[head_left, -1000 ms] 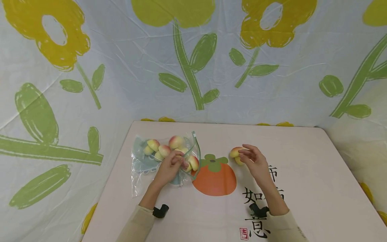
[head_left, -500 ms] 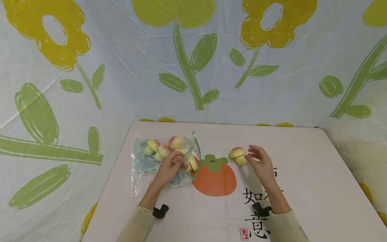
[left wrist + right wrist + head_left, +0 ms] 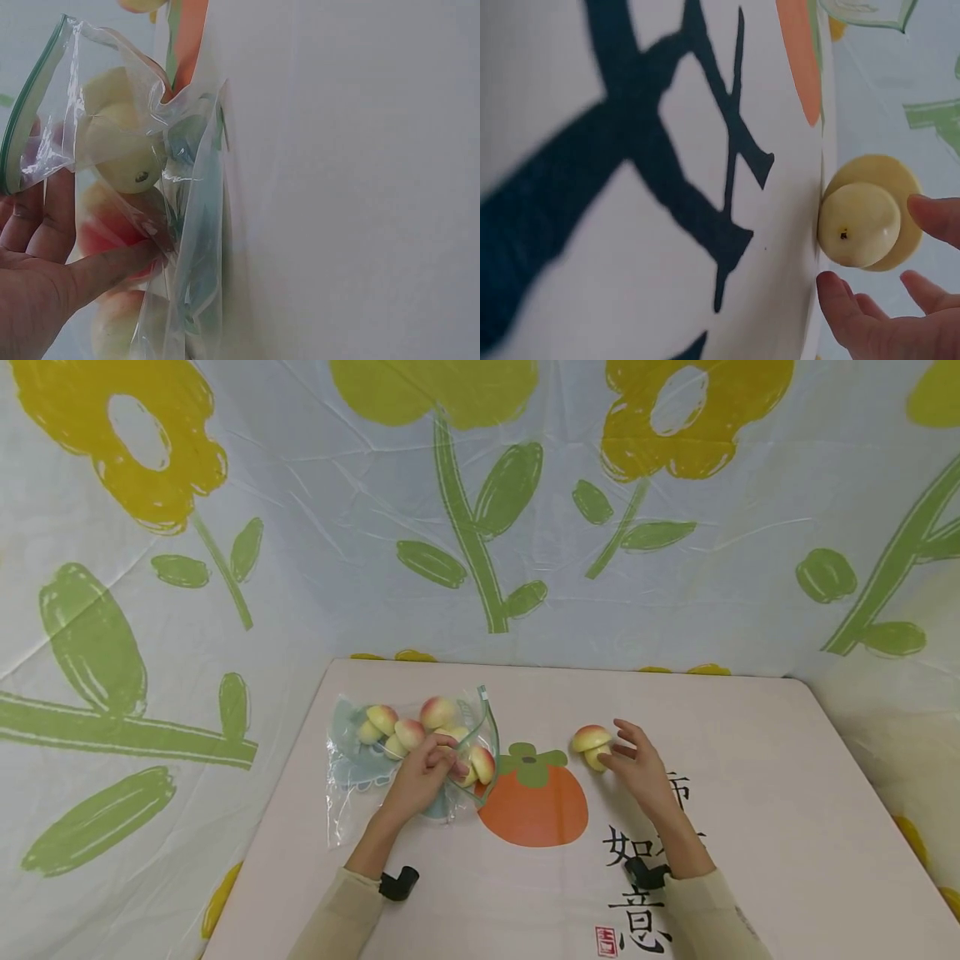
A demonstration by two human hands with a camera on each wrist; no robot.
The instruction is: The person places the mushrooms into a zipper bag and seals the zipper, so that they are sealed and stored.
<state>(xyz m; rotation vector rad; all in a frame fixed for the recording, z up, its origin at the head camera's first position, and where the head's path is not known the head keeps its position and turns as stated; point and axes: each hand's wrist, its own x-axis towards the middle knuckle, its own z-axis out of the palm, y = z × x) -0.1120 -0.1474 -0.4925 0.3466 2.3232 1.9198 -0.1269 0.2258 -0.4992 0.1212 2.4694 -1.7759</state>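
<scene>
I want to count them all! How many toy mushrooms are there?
6 that I can see. One mushroom lies on the table at the right hand. About five sit inside the bag that the left hand holds; more may be hidden.

Staged recording booth: flower-print sheets [image 3: 480, 527] surround table [image 3: 750, 827].

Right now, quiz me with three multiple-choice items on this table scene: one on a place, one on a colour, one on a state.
1. The loose toy mushroom lies:
A. right of the printed persimmon
B. inside the bag
C. off the table

2. The zip-lock bag has a seal strip coloured:
A. red
B. green
C. black

3. The left hand:
A. lies flat on the table
B. grips the bag's opening
C. holds the loose mushroom

Answers: 1 A, it sits beside the right hand; 2 B, green edge in the wrist view; 3 B, fingers pinch the plastic.
</scene>
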